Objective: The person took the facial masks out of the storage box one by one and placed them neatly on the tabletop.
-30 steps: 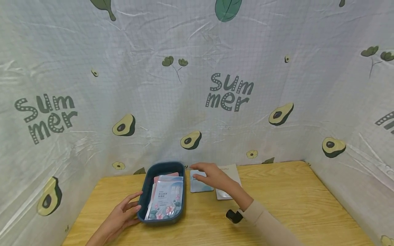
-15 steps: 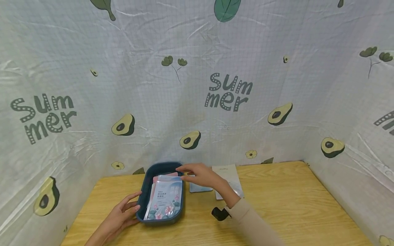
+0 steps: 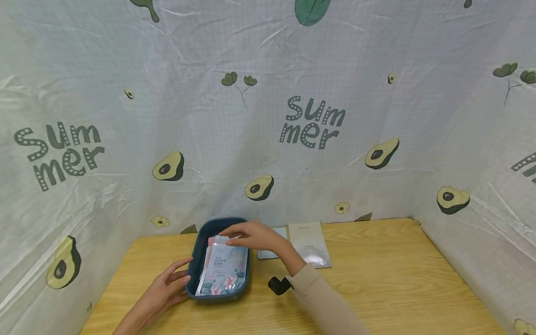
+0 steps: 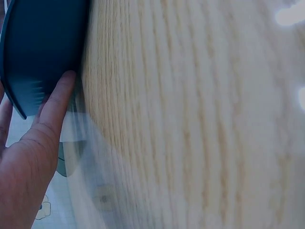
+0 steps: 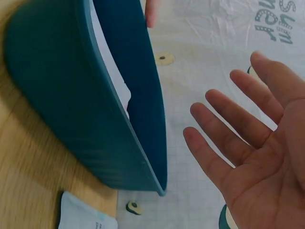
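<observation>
A dark blue plastic bin [image 3: 219, 299] stands on the table, holding several face-mask-like sachets. The top one, a pale blue floral sachet [image 3: 228, 274], lies face up over pink and white ones. My left hand [image 3: 162, 289] rests against the bin's left side, fingers extended along its outer wall in the left wrist view. Over the bin's right rim reaches my right hand [image 3: 260, 237], partly covering the sachets' upper end in the head view. Its fingers [image 5: 221, 136] are spread and hold nothing, above the bin's opening in the right wrist view.
Right of the bin, a small light blue sachet [image 3: 265, 255] lies partly behind the right hand. Beside it is a larger cream sachet [image 3: 311, 244]. A patterned white curtain [image 3: 318, 186] closes off the table's back and sides. A black wrist camera [image 3: 279, 285] sits under the right wrist.
My right hand has moved left, from above the small light blue sachet to over the bin. The left hand stays at the bin's side. The view has tilted slightly.
</observation>
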`<state>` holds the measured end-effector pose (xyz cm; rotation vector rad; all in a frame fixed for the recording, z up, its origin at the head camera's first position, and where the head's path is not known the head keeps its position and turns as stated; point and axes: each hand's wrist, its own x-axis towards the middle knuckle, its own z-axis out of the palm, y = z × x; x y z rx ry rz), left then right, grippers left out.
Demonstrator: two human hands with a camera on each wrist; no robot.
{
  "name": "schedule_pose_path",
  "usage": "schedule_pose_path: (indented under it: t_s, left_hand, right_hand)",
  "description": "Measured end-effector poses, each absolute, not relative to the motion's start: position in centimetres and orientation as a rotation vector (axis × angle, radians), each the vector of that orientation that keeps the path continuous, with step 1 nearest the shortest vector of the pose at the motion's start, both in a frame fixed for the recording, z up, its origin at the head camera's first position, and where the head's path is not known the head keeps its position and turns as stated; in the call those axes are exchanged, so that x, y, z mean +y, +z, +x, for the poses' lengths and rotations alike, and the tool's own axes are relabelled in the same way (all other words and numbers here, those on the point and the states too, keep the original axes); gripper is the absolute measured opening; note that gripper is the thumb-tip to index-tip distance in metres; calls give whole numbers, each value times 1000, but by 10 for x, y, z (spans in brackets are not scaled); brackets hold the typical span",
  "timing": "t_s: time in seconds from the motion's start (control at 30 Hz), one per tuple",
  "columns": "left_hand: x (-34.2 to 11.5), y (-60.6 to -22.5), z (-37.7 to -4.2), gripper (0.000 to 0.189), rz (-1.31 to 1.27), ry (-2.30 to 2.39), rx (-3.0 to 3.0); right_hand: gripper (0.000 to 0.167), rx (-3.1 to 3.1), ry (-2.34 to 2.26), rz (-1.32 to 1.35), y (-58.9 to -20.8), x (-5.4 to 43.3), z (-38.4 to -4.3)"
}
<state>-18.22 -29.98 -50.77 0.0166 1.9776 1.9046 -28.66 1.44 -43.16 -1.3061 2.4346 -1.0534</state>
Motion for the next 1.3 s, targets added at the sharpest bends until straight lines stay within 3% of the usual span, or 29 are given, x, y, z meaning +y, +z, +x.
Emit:
schedule_pose_path:
  t_s: [0.63, 1.3]
  left_hand:
    - [-303, -503, -183, 68, 37, 1921, 1987]
    - [-299, -510, -183, 68, -14, 1886, 2009]
  right_hand:
    - [47, 2328, -1073, -1245, -433, -30, -295]
    - [51, 2497, -728, -796, -458, -56, -312]
